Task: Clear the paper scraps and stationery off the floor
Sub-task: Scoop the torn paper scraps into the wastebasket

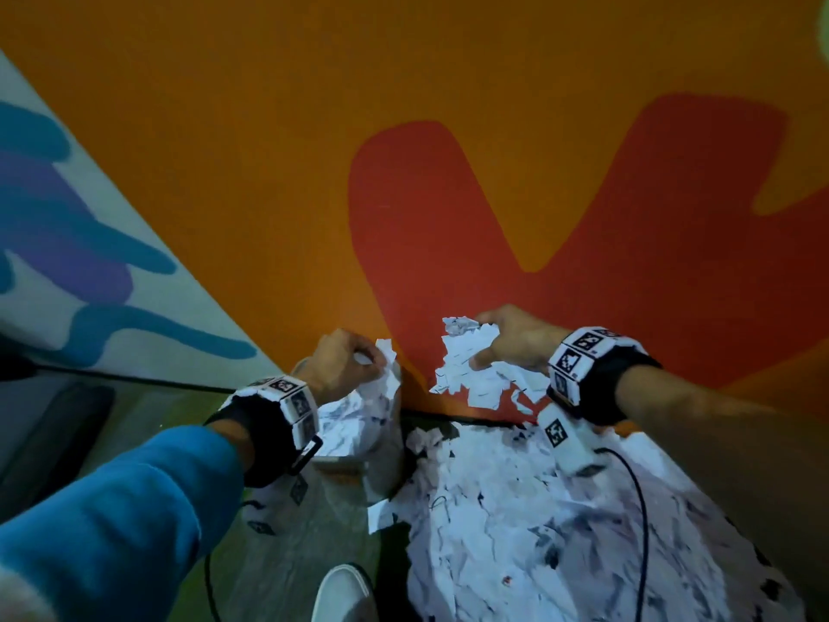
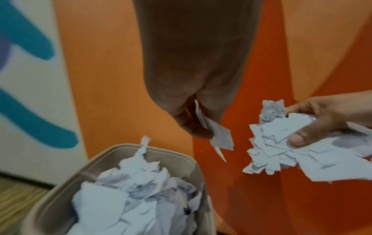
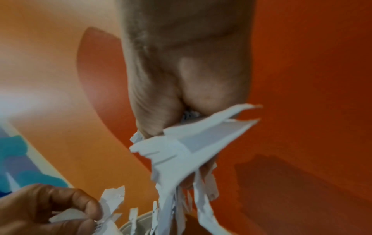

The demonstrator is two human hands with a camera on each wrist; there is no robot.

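My left hand pinches a few white paper scraps above a beige bin heaped with crumpled paper. To its right my right hand grips a thick bunch of torn scraps that hang down from the fist. The two hands are close together in front of the orange and red wall. A large heap of white paper scraps covers the floor below my right arm. No stationery shows in any view.
An orange wall with a red shape stands right ahead, with a white panel painted blue and purple to the left. A white shoe is at the bottom. Black cables trail from both wrists over the wood-look floor.
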